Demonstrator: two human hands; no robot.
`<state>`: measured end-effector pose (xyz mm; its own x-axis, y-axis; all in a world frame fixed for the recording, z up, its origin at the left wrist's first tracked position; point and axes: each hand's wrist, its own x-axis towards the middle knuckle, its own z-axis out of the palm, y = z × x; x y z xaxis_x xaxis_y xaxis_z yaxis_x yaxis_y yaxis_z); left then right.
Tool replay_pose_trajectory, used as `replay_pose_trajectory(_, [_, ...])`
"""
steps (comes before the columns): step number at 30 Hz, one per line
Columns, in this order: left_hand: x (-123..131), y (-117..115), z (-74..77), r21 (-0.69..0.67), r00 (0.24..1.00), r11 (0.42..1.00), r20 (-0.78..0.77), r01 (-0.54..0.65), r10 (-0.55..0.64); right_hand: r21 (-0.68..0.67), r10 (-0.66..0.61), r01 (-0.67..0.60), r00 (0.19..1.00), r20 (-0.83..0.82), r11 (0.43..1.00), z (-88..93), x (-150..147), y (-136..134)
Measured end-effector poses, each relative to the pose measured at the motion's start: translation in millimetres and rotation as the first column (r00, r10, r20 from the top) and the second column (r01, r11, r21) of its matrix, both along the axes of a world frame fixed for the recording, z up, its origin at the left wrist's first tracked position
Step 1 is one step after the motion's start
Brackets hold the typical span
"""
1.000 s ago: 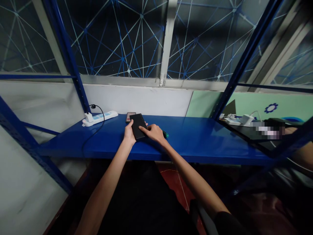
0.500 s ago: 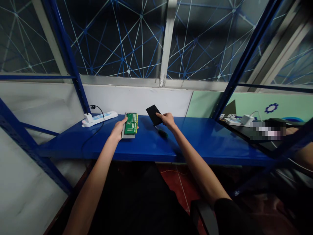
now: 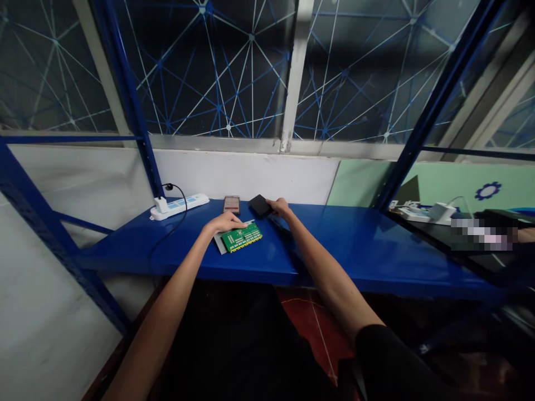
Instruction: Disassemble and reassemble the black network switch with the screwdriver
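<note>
My left hand [image 3: 225,223] is closed on a green circuit board [image 3: 244,238] with yellow contacts along its near edge. A grey plate [image 3: 220,245] shows beneath the board on its left side. To the right, my right hand [image 3: 281,206] pinches a flat black square piece [image 3: 259,206] by its right side, at the back of the blue table. Partly covered by my right forearm is a dark-handled tool [image 3: 286,234] that looks like a screwdriver. Behind the board lies a phone [image 3: 231,204] with its screen lit.
A white power strip [image 3: 184,206] with a plug and black cable sits at the table's [image 3: 334,250] back left. Blue frame posts rise on both sides. At far right, a white charger [image 3: 442,211] and other items rest on a black surface, with another person's hand [image 3: 525,235] beside them.
My left hand has turned the board and moved it right and nearer, uncovering the phone. My right hand has lowered the black piece toward the table. The view has shifted slightly.
</note>
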<state>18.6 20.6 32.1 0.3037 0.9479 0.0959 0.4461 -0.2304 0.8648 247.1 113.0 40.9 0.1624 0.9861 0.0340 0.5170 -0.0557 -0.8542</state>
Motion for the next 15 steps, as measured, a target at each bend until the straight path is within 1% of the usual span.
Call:
replay_pose_trajectory(3, [3, 3, -1.0, 0.044, 0.999, 0.998, 0.006, 0.053, -0.054, -0.038, -0.002, 0.006, 0.995, 0.098, 0.999, -4.8, -2, 2])
replay_pose_trajectory(5, [3, 2, -0.2, 0.044, 0.995, 0.994, 0.002, 0.099, -0.099, -0.04, 0.013, -0.007, 0.988, 0.157, 0.999, -7.7, -2, 1])
replay_pose_trajectory(9, [2, -10, 2.0, 0.03, 0.972, 0.978, -0.119, 0.207, -0.202, 0.005, 0.035, -0.038, 0.958, 0.285, 0.999, -9.0, 0, -7])
replay_pose_trajectory(10, [2, -13, 1.6, 0.046, 0.967, 0.977, -0.156, 0.21, -0.2, 0.029, 0.033, -0.045, 0.946, 0.323, 0.999, -7.5, 2, -10])
replay_pose_trajectory(12, [3, -17, -0.9, 0.108, 0.968, 0.979, -0.198, 0.175, -0.152, 0.076, 0.017, -0.051, 0.918, 0.395, 0.996, -1.9, 7, -20])
replay_pose_trajectory(15, [5, -21, -6.9, 0.204, 0.981, 0.974, -0.187, 0.097, -0.058, 0.122, -0.001, -0.066, 0.875, 0.484, 0.99, 8.6, 19, -43])
